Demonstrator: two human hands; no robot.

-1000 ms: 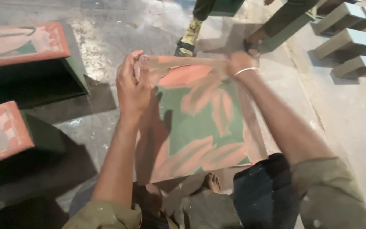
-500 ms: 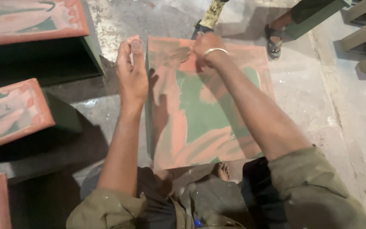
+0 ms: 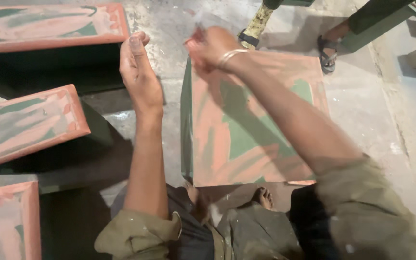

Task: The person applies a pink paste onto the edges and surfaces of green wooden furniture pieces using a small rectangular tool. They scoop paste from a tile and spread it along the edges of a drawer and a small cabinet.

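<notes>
**Inspector A:** Head view first. We record a square green panel (image 3: 261, 125), smeared over most of its face with salmon-pink filler, standing on the grey concrete floor (image 3: 376, 125) directly in front of the seated person's bare feet (image 3: 263, 196).

**Inspector B:** Agreed. We note the right hand (image 3: 210, 48) raised over the panel's far left corner, fingers bunched shut; it is motion-blurred, and we cannot tell whether anything is pinched in it or whether it touches the panel. A metal bangle (image 3: 229, 57) sits on that wrist.

**Inspector A:** And the left hand (image 3: 140, 72)?

**Inspector B:** We see it lifted just left of the panel, apart from it, fingers loosely curled and holding nothing.

**Inspector A:** Surroundings: we count three more pink-and-green coated blocks on the left, one at the top (image 3: 49, 26), one in the middle (image 3: 25, 125), one at the bottom corner (image 3: 6, 221).

**Inspector B:** We add another person's sandalled foot (image 3: 327, 53) beyond the panel's far right corner, and green painted pieces (image 3: 381, 19) beside it.
</notes>
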